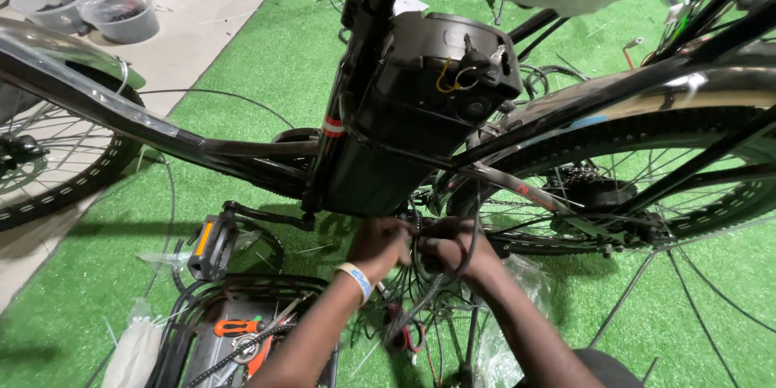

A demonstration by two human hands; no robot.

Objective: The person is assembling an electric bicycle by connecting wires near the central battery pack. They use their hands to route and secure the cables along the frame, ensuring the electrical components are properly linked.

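A black electric bicycle frame (242, 149) spans the view, with a black battery box (420, 97) behind the seat tube. Under the battery, my left hand (378, 244) and my right hand (454, 249) are pressed close together, fingers closed on a bundle of black cables (416, 230) near the chainstay. A pale wristband (356, 279) circles my left wrist. The cable ends between my fingers are hidden. The rear wheel (647, 186) with its hub motor stands to the right of my hands.
A pedal with an orange reflector (212, 244) hangs at lower left. Below it a black tray (234, 331) holds an orange-handled tool. The front wheel (56, 162) is at left. Plastic tubs (121, 12) stand on the pale floor at upper left. Loose cables lie on green turf (267, 56).
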